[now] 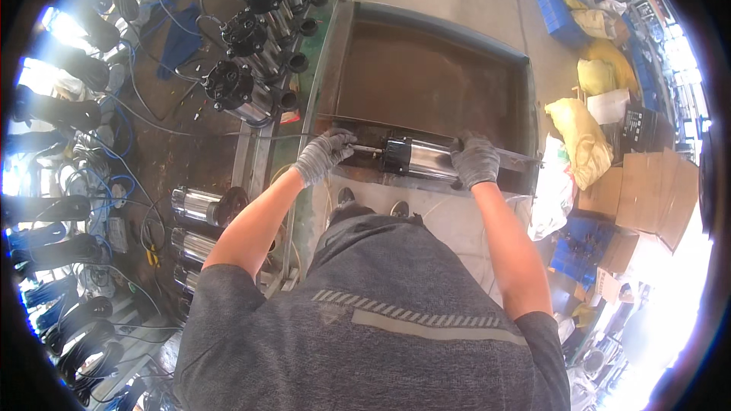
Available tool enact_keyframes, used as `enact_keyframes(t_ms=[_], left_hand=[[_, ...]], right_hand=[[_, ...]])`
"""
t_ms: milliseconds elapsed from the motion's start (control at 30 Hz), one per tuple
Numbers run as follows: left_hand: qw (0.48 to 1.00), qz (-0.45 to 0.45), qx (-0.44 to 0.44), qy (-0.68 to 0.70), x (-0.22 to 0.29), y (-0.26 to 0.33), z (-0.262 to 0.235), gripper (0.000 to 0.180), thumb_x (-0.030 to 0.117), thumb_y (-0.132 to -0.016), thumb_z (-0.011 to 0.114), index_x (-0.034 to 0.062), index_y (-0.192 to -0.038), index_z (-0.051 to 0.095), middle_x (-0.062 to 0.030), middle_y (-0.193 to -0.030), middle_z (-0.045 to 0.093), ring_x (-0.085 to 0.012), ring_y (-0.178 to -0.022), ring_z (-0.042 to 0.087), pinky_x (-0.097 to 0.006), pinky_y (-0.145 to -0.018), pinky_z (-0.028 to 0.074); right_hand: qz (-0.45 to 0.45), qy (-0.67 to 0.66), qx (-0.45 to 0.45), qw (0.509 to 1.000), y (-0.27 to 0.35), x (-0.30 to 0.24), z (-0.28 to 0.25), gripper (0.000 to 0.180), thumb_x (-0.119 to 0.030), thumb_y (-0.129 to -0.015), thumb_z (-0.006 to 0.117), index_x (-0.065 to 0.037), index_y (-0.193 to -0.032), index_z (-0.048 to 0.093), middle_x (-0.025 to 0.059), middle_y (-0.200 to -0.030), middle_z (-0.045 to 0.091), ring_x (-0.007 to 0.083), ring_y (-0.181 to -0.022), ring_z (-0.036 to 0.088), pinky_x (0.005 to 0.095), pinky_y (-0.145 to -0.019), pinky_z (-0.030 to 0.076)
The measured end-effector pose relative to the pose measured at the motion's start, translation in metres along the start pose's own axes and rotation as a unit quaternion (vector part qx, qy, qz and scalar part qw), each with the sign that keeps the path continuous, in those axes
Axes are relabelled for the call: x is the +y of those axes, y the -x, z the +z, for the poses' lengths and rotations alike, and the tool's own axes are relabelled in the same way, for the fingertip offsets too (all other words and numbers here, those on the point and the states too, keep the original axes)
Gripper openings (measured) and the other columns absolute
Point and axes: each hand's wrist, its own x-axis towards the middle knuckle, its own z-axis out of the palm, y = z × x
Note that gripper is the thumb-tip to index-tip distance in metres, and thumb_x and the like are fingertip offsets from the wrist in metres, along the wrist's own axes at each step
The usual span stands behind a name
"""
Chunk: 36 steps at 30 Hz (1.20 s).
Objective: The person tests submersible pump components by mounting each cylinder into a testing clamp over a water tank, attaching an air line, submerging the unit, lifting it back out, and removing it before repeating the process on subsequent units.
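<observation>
Pump under curled right fingers

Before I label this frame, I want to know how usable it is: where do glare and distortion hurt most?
Head view: glare bleaches the lower right, below the cardboard box, and flares around the dark coils at left; head view: fisheye bows the tank edges; head view: left hand and right hand stay readable, though the metal pump shows bright reflections.
</observation>
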Motion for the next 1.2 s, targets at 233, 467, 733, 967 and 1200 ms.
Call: enact_keyframes(t_ms=[233, 467, 733, 967, 1200], left_hand=[[0.824, -0.525, -0.078, 0.198, 0.02, -0.026, 0.001, 0.03, 0.034, -0.108, 0.059, 0.0052, -0.115, 0.063, -0.0065, -0.077, 0.067, -0.0117, -0.069, 0.065, -0.029, -0.057, 0.052], [0.867, -0.402, -0.045, 0.291, 0.016, 0.011, -0.011, 0.018, 0.024, -0.108, 0.061, 0.0067, -0.107, 0.059, -0.0025, -0.089, 0.066, -0.0109, -0.072, 0.062, -0.029, -0.063, 0.052], [0.887, -0.395, -0.032, 0.237, -0.002, 0.012, 0.005, 0.026, 0.031, -0.11, 0.058, 0.0064, -0.105, 0.063, 0.0004, -0.081, 0.059, -0.011, -0.081, 0.058, -0.028, -0.067, 0.048], [0.758, -0.538, 0.091, 0.357, -0.011, 0.007, 0.001, 0.035, 0.041, -0.107, 0.061, 0.0144, -0.086, 0.06, 0.0043, -0.068, 0.051, -0.0099, -0.055, 0.045, -0.029, -0.049, 0.037], [0.735, -0.562, 0.217, 0.312, -0.009, -0.001, -0.011, 0.047, 0.053, -0.106, 0.057, 0.0146, -0.079, 0.06, 0.0003, -0.067, 0.057, -0.0122, -0.054, 0.05, -0.031, -0.047, 0.039]], right_hand=[[0.002, 0.012, -0.007, 1.0, -0.001, -0.002, -0.003, 0.029, -0.033, -0.096, 0.062, -0.012, -0.113, 0.073, 0.0149, -0.114, 0.073, 0.0345, -0.111, 0.068, 0.047, -0.097, 0.053], [-0.008, -0.003, 0.024, 1.0, 0.0, 0.001, 0.004, 0.024, -0.033, -0.097, 0.062, -0.013, -0.104, 0.073, 0.0134, -0.109, 0.073, 0.0343, -0.108, 0.068, 0.0487, -0.095, 0.054], [-0.013, -0.005, 0.015, 1.0, -0.002, 0.003, 0.004, 0.024, -0.032, -0.096, 0.062, -0.013, -0.105, 0.073, 0.0128, -0.109, 0.073, 0.0341, -0.108, 0.068, 0.0485, -0.095, 0.054], [-0.015, -0.004, 0.026, 1.0, -0.001, 0.003, 0.004, 0.024, -0.032, -0.096, 0.063, -0.013, -0.106, 0.073, 0.0131, -0.108, 0.073, 0.0342, -0.108, 0.068, 0.0478, -0.096, 0.054], [-0.018, -0.011, 0.024, 0.999, -0.001, 0.004, 0.004, 0.024, -0.032, -0.096, 0.063, -0.013, -0.106, 0.073, 0.0134, -0.109, 0.073, 0.035, -0.106, 0.068, 0.0491, -0.094, 0.055]])
